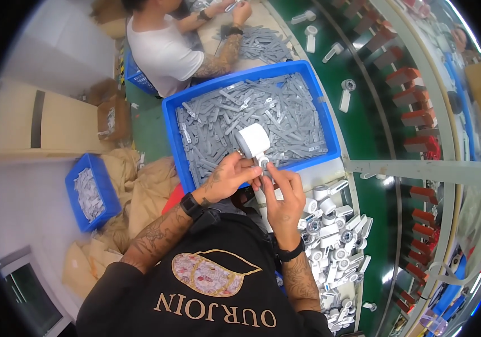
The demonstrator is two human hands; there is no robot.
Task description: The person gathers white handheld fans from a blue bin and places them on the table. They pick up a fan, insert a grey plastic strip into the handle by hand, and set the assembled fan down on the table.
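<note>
A white handheld fan (253, 140) with a round drum-shaped head and a grey rim is held up over the near edge of a blue bin (168, 132). My left hand (226, 178) is closed around the lower part of the fan, by its handle. My right hand (285, 199) pinches the handle from the other side, thumb and fingers at a grey part there; the fingers hide most of the handle. Beneath the fan, the bin is full of loose grey plastic strips (218, 118), apparently handle covers.
Many white fans (336, 247) lie heaped on the table to my right. Beyond runs a green conveyor (372, 168) carrying spaced fans, with red-brown blocks alongside. Across the bin a co-worker (164, 50) handles parts beside another grey pile (263, 45). A smaller blue bin (114, 205) stands left.
</note>
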